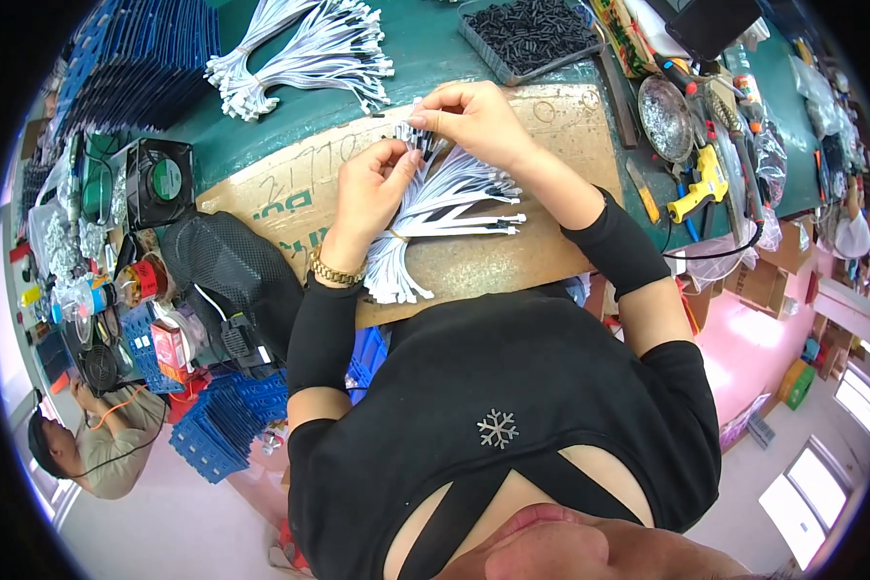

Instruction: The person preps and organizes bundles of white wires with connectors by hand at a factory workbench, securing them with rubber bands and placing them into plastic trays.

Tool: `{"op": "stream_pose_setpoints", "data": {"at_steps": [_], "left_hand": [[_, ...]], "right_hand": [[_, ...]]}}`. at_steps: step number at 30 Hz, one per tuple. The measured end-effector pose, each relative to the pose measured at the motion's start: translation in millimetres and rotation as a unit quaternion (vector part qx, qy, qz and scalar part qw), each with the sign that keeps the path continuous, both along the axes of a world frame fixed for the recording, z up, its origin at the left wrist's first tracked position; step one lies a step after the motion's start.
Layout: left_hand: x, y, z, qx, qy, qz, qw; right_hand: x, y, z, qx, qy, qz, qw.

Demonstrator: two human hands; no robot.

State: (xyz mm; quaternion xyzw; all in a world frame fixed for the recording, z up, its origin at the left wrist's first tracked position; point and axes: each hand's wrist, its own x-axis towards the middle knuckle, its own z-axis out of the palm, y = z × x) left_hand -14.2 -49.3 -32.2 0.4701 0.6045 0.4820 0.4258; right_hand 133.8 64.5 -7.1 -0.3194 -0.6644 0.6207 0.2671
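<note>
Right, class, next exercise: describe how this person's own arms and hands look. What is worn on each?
Both the left hand and right hand are ungloved. The left wrist wears a gold link band. Plain black arm sleeves cover part of each arm, left and right. The black top has short sleeves, leaving a bare gap between.

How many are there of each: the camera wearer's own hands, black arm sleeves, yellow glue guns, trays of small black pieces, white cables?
Left hand and right hand: 2
Black arm sleeves: 2
Yellow glue gun: 1
Tray of black pieces: 1
White cables: too overlapped to count
Total without cables: 6
</note>
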Motion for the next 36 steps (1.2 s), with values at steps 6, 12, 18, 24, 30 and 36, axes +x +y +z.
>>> {"op": "stream_pose_setpoints", "data": {"at_steps": [6,12,18,24,30,36], "left_hand": [[1,0,0,0.028,0.029,0.002,0.999],[0,0,3,0.007,0.046,-0.008,0.999],[1,0,1,0.023,0.028,-0.004,0.999],[1,-1,1,0.02,0.033,0.0,0.999],[2,-1,4,0.023,0.041,-0.001,0.999],[1,0,4,0.021,0.051,0.0,0.998]], "right_hand": [[1,-1,0,0.048,-0.034,-0.01,0.998],[0,-1,-3,0.058,-0.031,-0.014,0.998],[-1,0,-5,0.037,-0.014,-0.012,0.999],[0,4,1,0.03,-0.064,0.034,0.997],[1,4,-7,0.033,-0.014,0.063,0.997],[4,11,-15,0.034,0.007,0.118,0.992]]}}
